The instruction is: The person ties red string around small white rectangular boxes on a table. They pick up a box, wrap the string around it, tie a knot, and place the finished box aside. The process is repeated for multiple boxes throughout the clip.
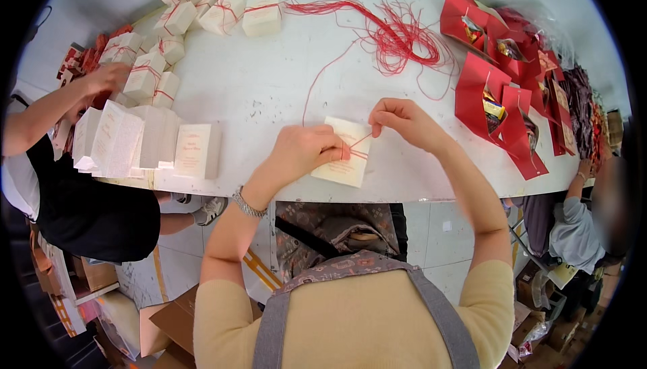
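Observation:
A small cream card box [346, 174] with printed writing lies slightly tilted near the table's front edge, red cord [360, 153] running across its middle. My left hand [309, 149] rests over the box's left side, thumb and fingers pinched on the cord at its centre. Just beyond the box's upper right corner, my right hand [399, 121] pinches a cord end that is pulled taut from the knot area. Another strand rises from behind my left hand towards a tangled bundle of red cords [404, 45] at the back. The knot itself is partly hidden by my left fingers.
Cream boxes tied with red cord [222, 14] are piled at the back left. Untied cream boxes [194, 151] stand in a row at front left, beside a co-worker's hand [108, 78]. Open red pouches with wrapped items [482, 96] stand at right. Another person [576, 237] is at far right.

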{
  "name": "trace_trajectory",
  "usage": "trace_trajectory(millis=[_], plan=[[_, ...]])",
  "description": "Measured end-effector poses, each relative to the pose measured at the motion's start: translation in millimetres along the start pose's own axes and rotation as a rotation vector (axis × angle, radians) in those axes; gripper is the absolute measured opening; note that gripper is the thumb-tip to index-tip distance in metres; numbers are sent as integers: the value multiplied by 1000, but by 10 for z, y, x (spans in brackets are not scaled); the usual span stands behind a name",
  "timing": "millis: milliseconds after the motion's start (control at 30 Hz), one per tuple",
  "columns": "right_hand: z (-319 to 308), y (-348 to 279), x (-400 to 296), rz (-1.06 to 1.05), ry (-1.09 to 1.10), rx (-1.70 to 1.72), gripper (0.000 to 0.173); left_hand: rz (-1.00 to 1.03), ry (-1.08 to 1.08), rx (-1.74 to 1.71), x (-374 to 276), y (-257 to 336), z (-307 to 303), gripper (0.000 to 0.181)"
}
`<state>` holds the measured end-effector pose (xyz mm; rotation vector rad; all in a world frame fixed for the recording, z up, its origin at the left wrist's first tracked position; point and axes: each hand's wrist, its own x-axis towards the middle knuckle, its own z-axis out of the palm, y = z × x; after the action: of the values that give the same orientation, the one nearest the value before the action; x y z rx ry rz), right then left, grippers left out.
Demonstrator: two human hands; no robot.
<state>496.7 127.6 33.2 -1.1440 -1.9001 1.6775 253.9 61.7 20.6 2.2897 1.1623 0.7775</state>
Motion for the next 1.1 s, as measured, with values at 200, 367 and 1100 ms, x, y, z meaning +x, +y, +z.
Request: trace_trajectory(millis=[200,367,1100], plan=[[12,-275,-230,-317,229,-1030,23,37,-139,68,90,7,-134,9],[300,32,-145,85,217,-279,22,194,-154,110,144,-53,-131,9],[474,-76,-83,-947,184,-838,19,-92,-157,-261,123,-85,-80,14]])
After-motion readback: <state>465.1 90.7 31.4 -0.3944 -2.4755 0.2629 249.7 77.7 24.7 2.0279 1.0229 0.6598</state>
